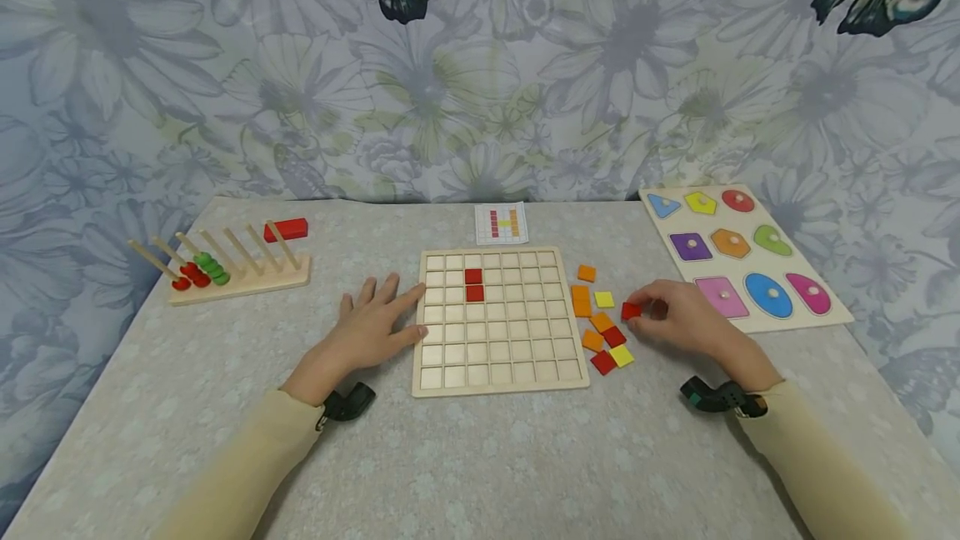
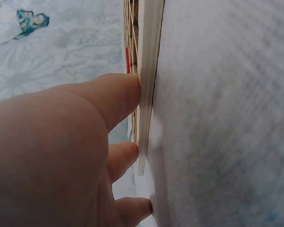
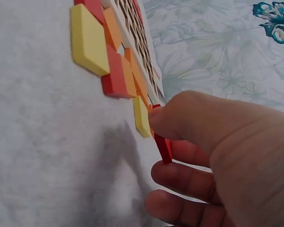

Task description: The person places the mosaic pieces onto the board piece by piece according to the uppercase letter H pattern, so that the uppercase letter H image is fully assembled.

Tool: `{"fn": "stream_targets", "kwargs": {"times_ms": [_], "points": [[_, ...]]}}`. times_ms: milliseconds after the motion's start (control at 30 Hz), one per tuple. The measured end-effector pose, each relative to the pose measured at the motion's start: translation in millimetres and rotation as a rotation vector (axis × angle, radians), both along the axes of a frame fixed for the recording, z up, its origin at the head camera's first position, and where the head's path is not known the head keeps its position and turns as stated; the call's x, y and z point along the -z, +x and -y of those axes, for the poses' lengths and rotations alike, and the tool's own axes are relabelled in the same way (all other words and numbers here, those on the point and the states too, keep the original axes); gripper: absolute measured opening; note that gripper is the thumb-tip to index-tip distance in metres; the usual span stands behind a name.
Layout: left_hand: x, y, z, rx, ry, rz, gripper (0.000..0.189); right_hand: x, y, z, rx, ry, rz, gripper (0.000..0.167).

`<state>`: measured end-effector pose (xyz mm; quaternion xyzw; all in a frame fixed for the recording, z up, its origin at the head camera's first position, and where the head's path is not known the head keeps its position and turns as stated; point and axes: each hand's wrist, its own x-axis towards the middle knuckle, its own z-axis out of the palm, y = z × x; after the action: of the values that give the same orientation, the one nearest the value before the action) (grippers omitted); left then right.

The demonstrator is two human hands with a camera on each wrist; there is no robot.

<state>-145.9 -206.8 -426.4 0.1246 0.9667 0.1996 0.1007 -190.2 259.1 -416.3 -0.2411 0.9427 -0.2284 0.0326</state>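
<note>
A wooden grid board [image 1: 498, 379] lies mid-table, with two red square tiles [image 1: 474, 284] set one below the other in its upper part. My left hand [image 1: 372, 322] rests at the board's left edge, fingers spread; thumb and index fingertip touch the frame. In the right wrist view, my right hand [image 3: 194, 132] pinches a red tile [image 3: 164, 147] between thumb and fingers. Beside the board's right edge lie loose orange tiles [image 1: 581, 302], yellow tiles [image 1: 604, 299] and red tiles [image 1: 603, 362], just left of my right hand.
Behind the board lies a small pattern card [image 1: 502, 224]. On the left stand a wooden peg rack [image 1: 247, 281] with red and green beads and a red block [image 1: 287, 230]. A shape puzzle board [image 1: 757, 323] lies at the right, behind my right hand.
</note>
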Motion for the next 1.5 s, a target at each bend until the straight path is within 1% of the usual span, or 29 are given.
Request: {"fn": "stream_targets", "kwargs": {"times_ms": [167,367,533,700,833,1000,1167,1367,1500], "points": [[2.3,-0.6,0.3,0.002,-0.006,-0.009,0.067,-6.7,-5.3,6.3,-0.009,0.006,-0.022,0.024],[3.4,-0.9,1.0,0.003,0.002,-0.005,0.068,-17.5,-14.5,22.3,-0.067,0.005,-0.067,0.022],[3.3,-0.9,1.3,0.003,0.010,0.008,0.069,-24.6,-20.8,39.8,-0.100,0.028,-0.057,0.022],[3.4,-0.9,1.4,0.005,0.008,0.002,0.069,-29.6,-26.4,61.2,-0.149,0.014,-0.053,0.025],[2.6,-0.8,0.3,0.004,0.007,0.000,0.069,-29.8,-31.0,79.0,-0.187,-0.006,-0.059,0.025],[0.7,0.0,-0.7,-0.002,0.006,0.002,0.068,-27.3,-36.8,100.8,-0.203,-0.025,-0.018,0.026],[1.3,0.6,0.5,-0.002,0.005,0.000,0.068,-22.4,-40.7,123.1,-0.250,-0.029,-0.006,0.028],[2.9,-0.2,0.7,-0.003,0.011,0.004,0.069,-17.8,-42.3,148.7,-0.326,-0.045,-0.017,0.023],[3.3,-0.8,0.1,-0.002,0.007,0.000,0.068,-15.1,-42.0,163.0,-0.348,-0.047,-0.014,0.021]]}}
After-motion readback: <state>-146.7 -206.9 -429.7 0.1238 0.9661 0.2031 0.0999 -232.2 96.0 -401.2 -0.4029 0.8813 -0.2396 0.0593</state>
